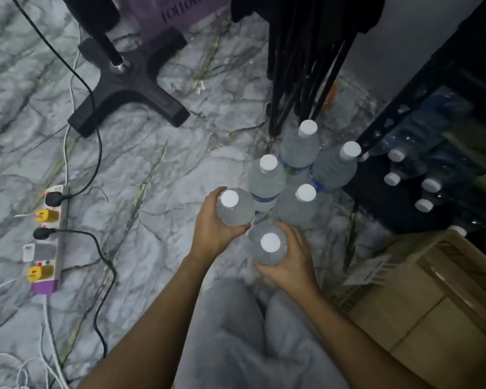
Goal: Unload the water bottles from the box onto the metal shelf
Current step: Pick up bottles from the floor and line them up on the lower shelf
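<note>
The metal shelf (399, 108) at right is cut off by the frame edge & is very dim inside. The shelf bottles (396, 155) are made out mostly by their white caps, the bodies barely seen, so an exact count can't be given. The cardboard box (421, 304) at lower right is cropped too, & its contents are hidden by the flaps. Both forearms are cut off at the bottom edge.

Each water bottle is clear plastic w/ a white screw cap, seen from nearly straight above, so labels are mostly hidden. Blue label bands are glimpsed on a few. Four loose bottles (267, 178) are stood upright in a tight cluster on the marble floor (152, 164), just left of the shelf's near corner.

Two more are held upright beside that cluster. The left-hand bottle (233, 209) is gripped by the left hand (211, 220), fingers (236, 230) curled round its near side & thumb at its far-left side. The right-hand bottle (268, 245) is gripped by the right hand (292, 262), fingers (286, 228) wrapped on its right side, thumb under the near edge. The two held bottles are nearly touching. Whether their bases are resting on the floor can't be told.
</note>
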Tool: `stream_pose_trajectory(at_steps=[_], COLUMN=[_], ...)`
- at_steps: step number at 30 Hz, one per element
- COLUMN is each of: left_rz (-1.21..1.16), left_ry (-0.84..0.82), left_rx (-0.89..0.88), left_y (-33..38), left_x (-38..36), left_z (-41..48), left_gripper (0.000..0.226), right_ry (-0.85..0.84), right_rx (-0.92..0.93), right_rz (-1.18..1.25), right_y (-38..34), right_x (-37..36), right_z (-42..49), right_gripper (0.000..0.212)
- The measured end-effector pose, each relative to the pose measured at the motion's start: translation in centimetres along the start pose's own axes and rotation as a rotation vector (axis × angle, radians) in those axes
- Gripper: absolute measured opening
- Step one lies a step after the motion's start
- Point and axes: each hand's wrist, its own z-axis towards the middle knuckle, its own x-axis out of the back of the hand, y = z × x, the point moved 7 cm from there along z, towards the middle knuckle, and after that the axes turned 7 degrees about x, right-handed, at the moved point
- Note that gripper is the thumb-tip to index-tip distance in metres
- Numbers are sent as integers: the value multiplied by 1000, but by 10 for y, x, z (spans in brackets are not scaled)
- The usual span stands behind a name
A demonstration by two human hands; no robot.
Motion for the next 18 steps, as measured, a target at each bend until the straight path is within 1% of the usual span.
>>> stream_pose_trajectory(at_steps=[3,5,9,12,15,18], left_rz=[-23,-35,-57,-68,-79,-78], left_ry=[35,60,100,109,123,140], left_rx=[-15,-26,-44,-53,-73,-133], left_y=[3,6,9,22,41,63], left_x=[3,6,19,36,51,64], left_z=[-3,-9,-24,-35,-46,-58], left_gripper=[80,80,80,80,80,81], right_ry=[46,65,68,72,138,179], right_rx=[36,49,4,0,5,-23], right_rz=[-26,-30,-44,-39,-20,42], right_y=[-3,-5,-11,-28,-54,-73], right_x=[3,5,12,23,46,67], right_z=[2,4,4,4,4,1], right_gripper=[90,89,84,83,83,85])
